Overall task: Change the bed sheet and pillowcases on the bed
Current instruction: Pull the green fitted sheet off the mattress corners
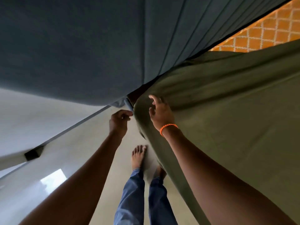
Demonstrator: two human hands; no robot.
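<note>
The head camera looks steeply down at the corner of a bed. A large blue-grey upholstered panel [73, 46], probably the headboard, fills the frame from nine o'clock to twelve o'clock. An olive green bed sheet [227, 103] covers the mattress from three o'clock down to five o'clock, its edge hanging down the side of the bed toward the floor. At one o'clock a strip of orange mattress cover [266, 31] with a white lattice pattern shows between the panel and the sheet, not covered by the green cloth.

Near the centre, where panel and sheet meet, both hands work at the corner. The left hand [119, 120] has its fingers curled in a closed grip, pinching a small pale blue fold of fabric [128, 105] that sticks out under the panel's lower edge. The right hand [159, 113] lies on the green sheet at the corner, fingers spread and slightly bent, its grip open; whether the fingertips catch any cloth I cannot tell. An orange braided band [168, 128] circles the right wrist.

At six o'clock, the person's bare feet [138, 155] and blue trousers [134, 197] stand on a pale floor [78, 148], just beside the hanging sheet. At eight o'clock, the floor reflects a bright window patch.
</note>
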